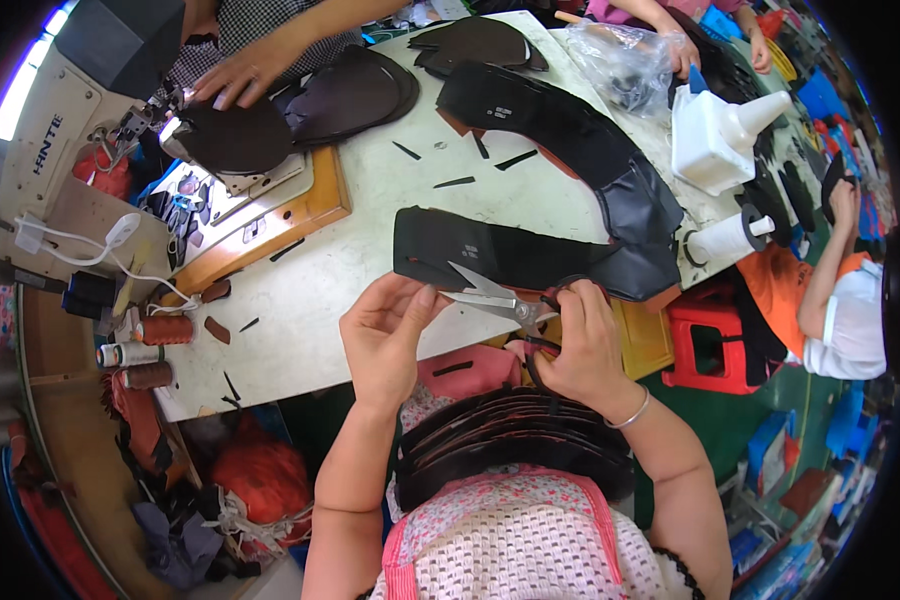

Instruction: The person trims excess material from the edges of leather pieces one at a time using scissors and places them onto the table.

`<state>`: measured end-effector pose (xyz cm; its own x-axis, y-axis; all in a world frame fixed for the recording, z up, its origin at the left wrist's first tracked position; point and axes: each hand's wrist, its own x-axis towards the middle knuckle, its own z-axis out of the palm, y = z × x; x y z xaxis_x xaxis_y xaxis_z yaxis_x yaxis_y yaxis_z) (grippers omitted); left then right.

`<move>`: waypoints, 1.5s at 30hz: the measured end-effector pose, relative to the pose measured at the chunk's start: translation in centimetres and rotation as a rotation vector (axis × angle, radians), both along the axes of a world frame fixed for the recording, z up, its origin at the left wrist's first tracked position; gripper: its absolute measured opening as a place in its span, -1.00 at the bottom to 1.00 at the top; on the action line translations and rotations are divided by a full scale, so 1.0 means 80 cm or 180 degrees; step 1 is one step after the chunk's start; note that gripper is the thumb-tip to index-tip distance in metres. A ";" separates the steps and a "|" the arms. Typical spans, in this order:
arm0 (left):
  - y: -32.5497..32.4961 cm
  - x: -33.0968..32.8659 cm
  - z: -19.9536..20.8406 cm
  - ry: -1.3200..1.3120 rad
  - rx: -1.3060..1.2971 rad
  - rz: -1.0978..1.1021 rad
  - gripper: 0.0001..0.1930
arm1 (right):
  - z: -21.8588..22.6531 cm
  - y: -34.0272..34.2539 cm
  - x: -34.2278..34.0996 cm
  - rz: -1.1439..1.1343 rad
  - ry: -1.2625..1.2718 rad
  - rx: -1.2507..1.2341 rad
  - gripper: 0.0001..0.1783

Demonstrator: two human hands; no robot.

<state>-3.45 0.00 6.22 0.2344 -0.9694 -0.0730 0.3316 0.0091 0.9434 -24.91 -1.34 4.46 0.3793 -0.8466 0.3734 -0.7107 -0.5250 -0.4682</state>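
My right hand (592, 350) is closed round the dark red-and-black handles of metal scissors (518, 308). Their blades stand apart and reach left toward my other thumb, in front of the lower black leather piece (470, 245). My left hand (382, 335) pinches at the near left corner of that piece, though the exact spot under the fingertips is hidden. Joined to it on the right, a long curved run of black leather pieces (560, 115) loops back across the white table (320, 270). A stack of dark curved pieces (510, 440) lies on my lap.
At the left stands a sewing machine (80, 150), where another person's hand (245, 75) rests by dark pieces. Thread spools (163, 330) sit at the table's left edge. A white bottle (715, 140) and a white spool (725, 238) stand right. A red stool (708, 345) is beyond.
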 end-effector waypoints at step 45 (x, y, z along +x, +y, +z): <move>0.142 0.007 -0.008 0.1220 -0.0159 -0.0231 -0.72 | -0.018 -0.013 -0.096 -0.0155 -0.0152 0.0767 -0.44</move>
